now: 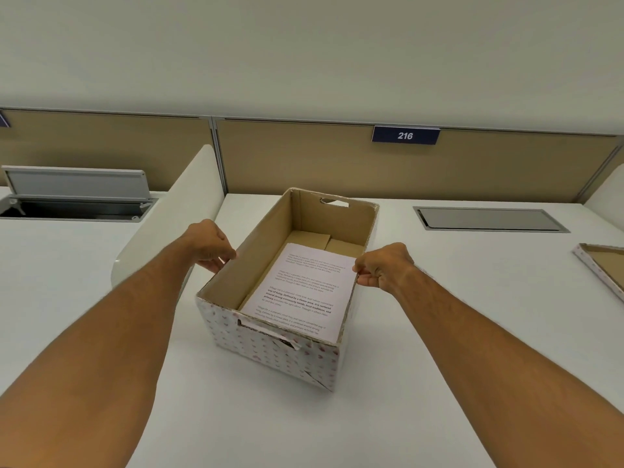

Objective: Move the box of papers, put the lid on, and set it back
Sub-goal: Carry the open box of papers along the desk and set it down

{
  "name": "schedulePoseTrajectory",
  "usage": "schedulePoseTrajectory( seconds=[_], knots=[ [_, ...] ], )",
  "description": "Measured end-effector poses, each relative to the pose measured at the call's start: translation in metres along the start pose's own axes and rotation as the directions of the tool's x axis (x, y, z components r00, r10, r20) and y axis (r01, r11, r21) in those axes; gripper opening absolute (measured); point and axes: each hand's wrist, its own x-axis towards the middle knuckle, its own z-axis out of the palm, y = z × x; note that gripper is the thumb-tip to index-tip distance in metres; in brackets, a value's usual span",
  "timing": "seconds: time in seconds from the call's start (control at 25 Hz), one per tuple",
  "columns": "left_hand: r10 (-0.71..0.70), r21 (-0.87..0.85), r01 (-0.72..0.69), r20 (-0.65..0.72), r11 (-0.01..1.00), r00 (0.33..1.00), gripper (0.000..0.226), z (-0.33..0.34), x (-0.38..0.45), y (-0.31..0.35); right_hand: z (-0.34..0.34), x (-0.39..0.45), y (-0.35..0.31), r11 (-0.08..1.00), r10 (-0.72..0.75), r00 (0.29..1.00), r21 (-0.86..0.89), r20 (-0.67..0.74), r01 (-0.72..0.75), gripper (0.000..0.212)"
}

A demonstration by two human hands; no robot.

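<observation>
While both hands pinch its long side walls, the box (270, 346) runs lengthwise away from the person. Left fingers (225, 257) and right fingers (360, 269) grip opposite rims; the lid (597, 268) lies right of the box.

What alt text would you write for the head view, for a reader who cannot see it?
Two hands, left and right, grip the long side rims of an open patterned box holding printed papers on a white desk. Its lid lies at the right edge.

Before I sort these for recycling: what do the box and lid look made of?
Box: cardboard by the look, plain brown inside, outside covered in white printed paper, matte; the cut handle hole shows torn edges. Lid: apparently the same, brown inside with a patterned rim.
</observation>
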Motion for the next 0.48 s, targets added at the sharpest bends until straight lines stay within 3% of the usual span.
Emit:
schedulePoseTrajectory(
  seconds=[0.48],
  knots=[
    [0.077, 0.032, -0.076, -0.022, 0.997, 0.997, 0.010, 0.038, -0.060, 0.065, -0.083, -0.005, 0.019, 0.996, -0.007, 0.998, -0.091, -0.056, 0.002, 0.008]
  ],
)
